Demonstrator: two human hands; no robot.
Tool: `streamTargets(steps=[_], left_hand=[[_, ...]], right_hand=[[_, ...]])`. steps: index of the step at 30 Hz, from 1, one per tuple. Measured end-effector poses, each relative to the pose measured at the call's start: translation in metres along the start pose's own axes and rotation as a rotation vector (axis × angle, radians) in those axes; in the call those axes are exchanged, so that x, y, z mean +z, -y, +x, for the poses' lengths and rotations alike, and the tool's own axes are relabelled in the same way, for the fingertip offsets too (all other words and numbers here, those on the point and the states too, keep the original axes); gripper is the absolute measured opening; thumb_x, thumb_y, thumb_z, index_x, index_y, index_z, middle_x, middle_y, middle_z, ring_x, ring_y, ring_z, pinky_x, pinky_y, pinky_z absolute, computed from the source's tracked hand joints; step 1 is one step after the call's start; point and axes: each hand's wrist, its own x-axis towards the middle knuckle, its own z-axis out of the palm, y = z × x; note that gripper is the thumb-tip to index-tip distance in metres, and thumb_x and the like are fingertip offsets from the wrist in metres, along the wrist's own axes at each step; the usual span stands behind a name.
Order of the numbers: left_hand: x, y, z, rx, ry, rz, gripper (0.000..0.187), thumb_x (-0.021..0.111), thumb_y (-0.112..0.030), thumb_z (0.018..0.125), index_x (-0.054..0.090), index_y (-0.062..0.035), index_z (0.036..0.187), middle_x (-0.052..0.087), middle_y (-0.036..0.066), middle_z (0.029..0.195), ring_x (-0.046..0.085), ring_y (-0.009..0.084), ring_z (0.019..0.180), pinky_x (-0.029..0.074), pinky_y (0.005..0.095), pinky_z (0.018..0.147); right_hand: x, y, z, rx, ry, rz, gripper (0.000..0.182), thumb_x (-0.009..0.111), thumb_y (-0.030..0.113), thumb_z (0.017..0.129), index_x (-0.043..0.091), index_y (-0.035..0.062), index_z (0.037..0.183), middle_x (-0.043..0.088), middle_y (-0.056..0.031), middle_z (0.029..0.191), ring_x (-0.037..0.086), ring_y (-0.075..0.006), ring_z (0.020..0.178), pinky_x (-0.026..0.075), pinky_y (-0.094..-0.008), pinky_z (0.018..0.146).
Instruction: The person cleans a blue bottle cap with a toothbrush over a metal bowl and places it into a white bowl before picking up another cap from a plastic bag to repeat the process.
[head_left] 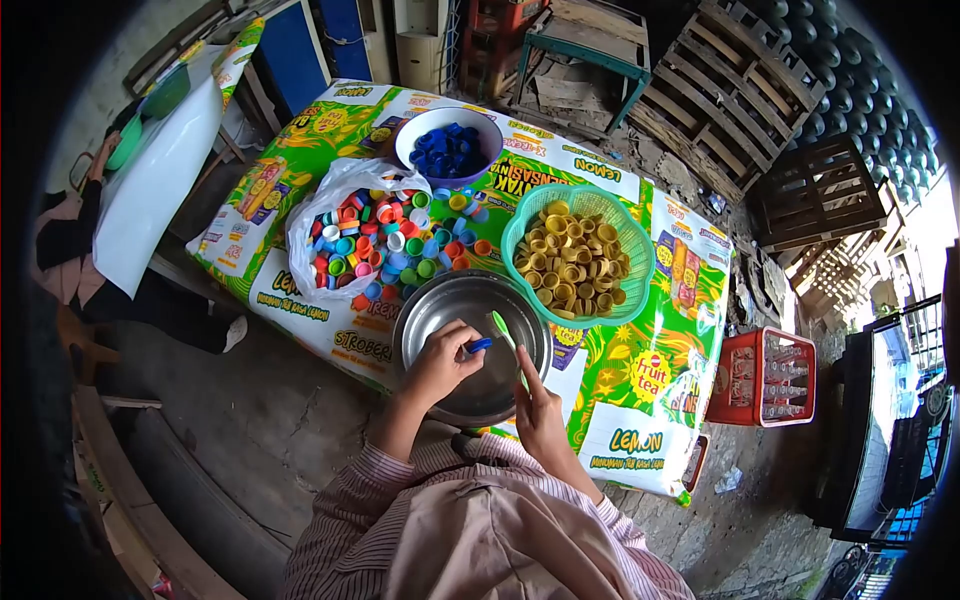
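Observation:
My left hand (442,362) pinches a blue bottle cap (480,345) above a round metal basin (428,300). In my right hand (541,412) is a slim green toothbrush (502,325), its head pointing up and away, close to the cap but apart from it. Behind the basin, a white plastic bag (302,222) lies open with many-coloured bottle caps (395,243) spilling from it. A teal basket (645,262) full of yellow-gold caps (572,262) stands to the right. Farther back, blue caps (450,152) fill a white-and-purple bowl (487,170).
A printed green-and-white cloth (620,400) covers the table. Right of it stands a red crate (735,375) holding bottles. Wooden pallets (735,95) and stacked bottles fill the back right. At far left, another person (75,235) sits by a white-covered table (165,190).

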Motion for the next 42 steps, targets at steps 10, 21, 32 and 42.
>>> streamTargets(steps=[10,21,32,42], left_hand=[[0.003,-0.004,0.0,0.04,0.013,0.024,0.013,0.064,-0.002,0.075,0.056,0.0028,0.084,0.053,0.009,0.076,0.055,0.0176,0.061,0.045,0.0286,0.057],[0.005,-0.005,-0.001,-0.005,-0.087,0.105,0.012,0.064,-0.003,0.075,0.055,0.0014,0.082,0.053,0.009,0.074,0.057,0.0186,0.062,0.046,0.0302,0.056],[-0.002,-0.012,0.001,0.01,-0.04,0.075,0.012,0.062,-0.003,0.076,0.055,0.0005,0.085,0.053,0.011,0.079,0.057,0.024,0.067,0.047,0.0323,0.057],[0.001,-0.002,0.003,-0.022,-0.032,0.002,0.014,0.063,-0.001,0.071,0.05,0.001,0.077,0.049,0.01,0.071,0.054,0.0212,0.062,0.044,0.0331,0.055]], right_hand=[[0.012,-0.009,0.005,-0.102,-0.056,-0.12,0.056,0.048,0.0,0.086,0.029,0.009,0.138,0.054,-0.0223,0.061,0.057,-0.0342,0.052,0.042,-0.0378,0.048],[0.019,-0.007,-0.01,-0.015,-0.053,-0.079,0.054,0.046,0.003,0.087,0.029,0.0122,0.138,0.057,-0.024,0.069,0.059,-0.0393,0.061,0.042,-0.0461,0.053],[0.006,-0.008,-0.007,-0.014,-0.025,-0.085,0.057,0.046,-0.002,0.085,0.028,0.0088,0.138,0.054,-0.0232,0.063,0.056,-0.0349,0.051,0.043,-0.0317,0.05],[0.009,0.005,-0.021,-0.05,-0.057,-0.043,0.056,0.045,-0.003,0.085,0.03,0.0092,0.137,0.051,-0.0194,0.055,0.053,-0.0324,0.047,0.035,-0.0262,0.048]])
